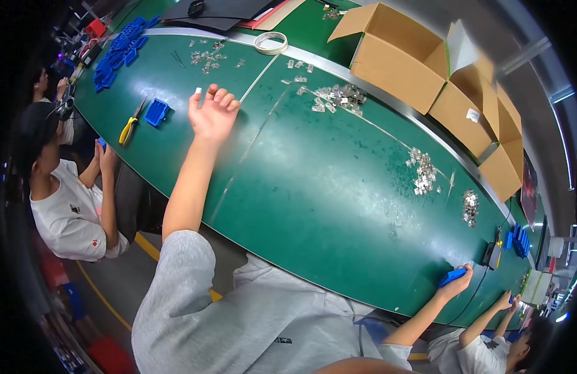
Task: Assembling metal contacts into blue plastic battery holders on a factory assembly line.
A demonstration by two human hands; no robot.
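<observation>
My left hand (215, 115) is raised above the green table (313, 206), palm up, with its fingers loosely bent and apart and nothing in them. A small white wrap or cap (198, 90) covers the tip of its thumb. Left of that hand lie a blue plastic tray (156, 112) and yellow-handled pliers (129, 129). Far to the right, close to the table's near edge, my right hand (458, 285) grips a blue plastic part (451, 277). My palm and fingers hide some of this part.
Small clear and metal parts lie in piles (343, 97) (422, 171) (470, 207) along the far side. Behind them stand open cardboard boxes (394, 68). A tape roll (271, 43) sits at the back. Blue parts (121, 53) are heaped far left. People (70, 212) (488, 349) work at both sides.
</observation>
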